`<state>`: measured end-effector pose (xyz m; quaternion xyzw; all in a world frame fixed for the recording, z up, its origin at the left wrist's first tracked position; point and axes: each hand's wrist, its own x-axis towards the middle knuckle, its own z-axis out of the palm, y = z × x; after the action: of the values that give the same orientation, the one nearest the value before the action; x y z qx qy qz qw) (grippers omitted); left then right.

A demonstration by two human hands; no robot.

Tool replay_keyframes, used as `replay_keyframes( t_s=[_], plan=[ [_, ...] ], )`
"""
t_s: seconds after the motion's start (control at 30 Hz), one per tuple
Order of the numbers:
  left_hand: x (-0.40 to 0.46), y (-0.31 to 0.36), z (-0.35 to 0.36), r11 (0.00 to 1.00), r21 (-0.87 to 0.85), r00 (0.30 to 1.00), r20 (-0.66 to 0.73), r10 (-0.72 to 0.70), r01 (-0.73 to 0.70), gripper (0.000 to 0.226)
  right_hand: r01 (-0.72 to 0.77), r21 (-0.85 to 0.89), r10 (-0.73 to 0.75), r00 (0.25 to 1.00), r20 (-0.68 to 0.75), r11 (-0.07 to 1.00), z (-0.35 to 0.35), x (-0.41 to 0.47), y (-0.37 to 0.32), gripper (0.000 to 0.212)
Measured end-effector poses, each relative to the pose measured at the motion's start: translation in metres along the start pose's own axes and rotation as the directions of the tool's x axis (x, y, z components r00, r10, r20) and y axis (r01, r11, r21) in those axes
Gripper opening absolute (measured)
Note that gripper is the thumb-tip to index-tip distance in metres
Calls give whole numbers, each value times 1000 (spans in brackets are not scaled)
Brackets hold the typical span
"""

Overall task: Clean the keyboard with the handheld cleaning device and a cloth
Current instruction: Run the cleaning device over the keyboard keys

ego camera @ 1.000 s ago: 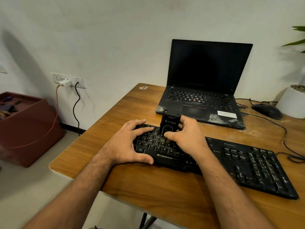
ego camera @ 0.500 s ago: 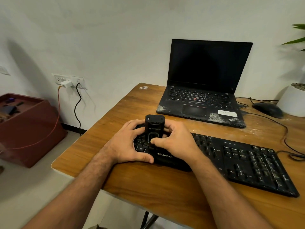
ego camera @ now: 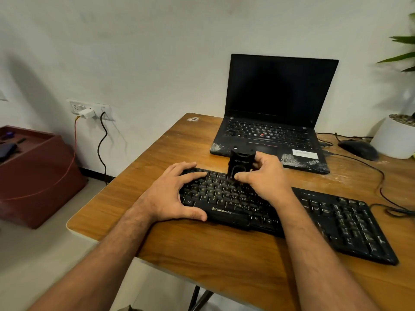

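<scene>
Squarely across the near half of the wooden desk (ego camera: 202,254), a black wired keyboard (ego camera: 292,212) is lying at a slight angle, its left end nearer the wall than its right. White lettering on its front lip is reading "ZEBRONICS", and pale letters are showing on the keys, with "Alt" legible on the bottom row. Standing upright on the upper rows of its left half is the handheld cleaning device (ego camera: 241,163), a small black boxy unit with faint grey branding on its face that is too blurred to read. The right hand (ego camera: 267,178) is gripping this device, thumb curled across its lower front and fingers wrapped round its far side. The left hand (ego camera: 173,191) is clasping the keyboard's left end, fingers spread and lying over the keys, thumb hooking along the front edge just beside the brand name.

Behind the keyboard, a black laptop (ego camera: 276,113) is sitting open with a dark screen; "ThinkPad" is showing on the right of its palm rest, beside a white sticker whose print cannot be read, and pale dust is clinging to its front corners. Further right, a black mouse (ego camera: 358,149) is resting near a white plant pot (ego camera: 395,140), with black cables trailing over the desk. On the wall to the left, a white charger (ego camera: 86,113) is sitting in a socket strip above a maroon box (ego camera: 38,176) on the floor.
</scene>
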<state>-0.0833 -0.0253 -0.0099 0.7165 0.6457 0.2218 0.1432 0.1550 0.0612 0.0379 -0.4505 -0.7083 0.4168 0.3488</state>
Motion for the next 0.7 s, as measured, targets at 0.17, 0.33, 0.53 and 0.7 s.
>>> replay_keyframes(
  t_s=[0.17,0.33,0.53,0.7],
  plan=[
    [-1,1,-1,1000,-5,1000,3,1,-1,113,-20,-75,21,1000,15,997,-5,-11,-4,42],
    [-5,4,0,988,156,997,-66,31,-21,111,-31,-49,36,994,102,998,-22,-26,-6,40],
    [-2,46,13,901,431,939,-287,189,-50,108,-70,38,68,996,54,997,-26,-38,3,39],
    [4,70,37,876,481,933,-297,204,-38,81,-22,25,23,999,-49,999,-20,-31,4,39]
  ],
)
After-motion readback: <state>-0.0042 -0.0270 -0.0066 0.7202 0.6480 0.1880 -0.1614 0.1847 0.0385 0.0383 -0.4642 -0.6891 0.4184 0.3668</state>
